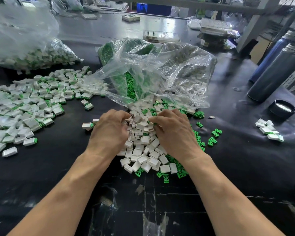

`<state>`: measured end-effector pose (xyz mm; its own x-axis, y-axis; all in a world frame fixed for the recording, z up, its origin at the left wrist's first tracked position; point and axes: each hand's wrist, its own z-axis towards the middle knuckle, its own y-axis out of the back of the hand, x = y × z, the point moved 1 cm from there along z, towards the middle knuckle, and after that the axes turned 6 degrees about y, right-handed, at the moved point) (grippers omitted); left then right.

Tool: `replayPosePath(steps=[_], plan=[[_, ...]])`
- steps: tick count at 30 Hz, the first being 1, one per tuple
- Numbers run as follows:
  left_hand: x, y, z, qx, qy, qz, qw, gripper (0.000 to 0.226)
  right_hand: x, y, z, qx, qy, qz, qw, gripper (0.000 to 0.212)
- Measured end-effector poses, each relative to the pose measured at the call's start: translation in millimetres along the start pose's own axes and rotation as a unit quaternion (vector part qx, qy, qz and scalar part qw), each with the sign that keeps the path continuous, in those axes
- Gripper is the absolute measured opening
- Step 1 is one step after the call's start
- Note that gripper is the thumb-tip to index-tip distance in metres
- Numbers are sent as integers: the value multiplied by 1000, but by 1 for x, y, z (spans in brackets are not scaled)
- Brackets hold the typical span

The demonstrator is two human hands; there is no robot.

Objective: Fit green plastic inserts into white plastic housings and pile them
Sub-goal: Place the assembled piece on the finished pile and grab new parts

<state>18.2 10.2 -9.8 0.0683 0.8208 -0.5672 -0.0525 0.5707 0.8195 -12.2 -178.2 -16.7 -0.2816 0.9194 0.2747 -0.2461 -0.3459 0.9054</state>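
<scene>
Here, my left hand (109, 129) and right hand (174, 129), fingers curled, dig into loose white housings (143, 150); grip unclear; next, I judge, pairing one with a green insert (213, 141).

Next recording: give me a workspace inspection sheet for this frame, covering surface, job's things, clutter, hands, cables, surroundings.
Surface: black table top, scuffed with pale marks near the front edge.
Job's things: loose white plastic housings heaped centre over green plastic inserts; wide pile of assembled white-and-green pieces at left; clear plastic bags spilling parts.
Clutter: two dark cylindrical flasks, black round lid, small cluster of assembled pieces at right.
Hands: left hand and right hand both dig curled fingers into the housings; what each grips is hidden.
Cables: nothing seen.
Surroundings: grey bench with trays, metal frame behind.
</scene>
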Motion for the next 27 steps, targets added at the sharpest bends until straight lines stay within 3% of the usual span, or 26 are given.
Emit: replayPosePath(steps=[4, 11, 17, 23, 27], plan=[[0, 2, -1, -4, 23, 13, 1000, 31, 2, 0, -1, -20, -11, 11, 1000, 27], [1, 1, 1, 2, 41, -72, 997, 28, 6, 8, -5, -113, -76, 110, 985, 22], [-1, 2, 0, -34, -10, -153, 988, 24, 8, 13, -10, -146, -125, 239, 952, 19], [-18, 7, -9, 44, -34, -414, 908, 29, 12, 15, -18, -173, -147, 448, 865, 17], [-28, 5, -15, 93, -43, -491, 865, 33, 17, 18, -20, -177, -131, 486, 846, 18]])
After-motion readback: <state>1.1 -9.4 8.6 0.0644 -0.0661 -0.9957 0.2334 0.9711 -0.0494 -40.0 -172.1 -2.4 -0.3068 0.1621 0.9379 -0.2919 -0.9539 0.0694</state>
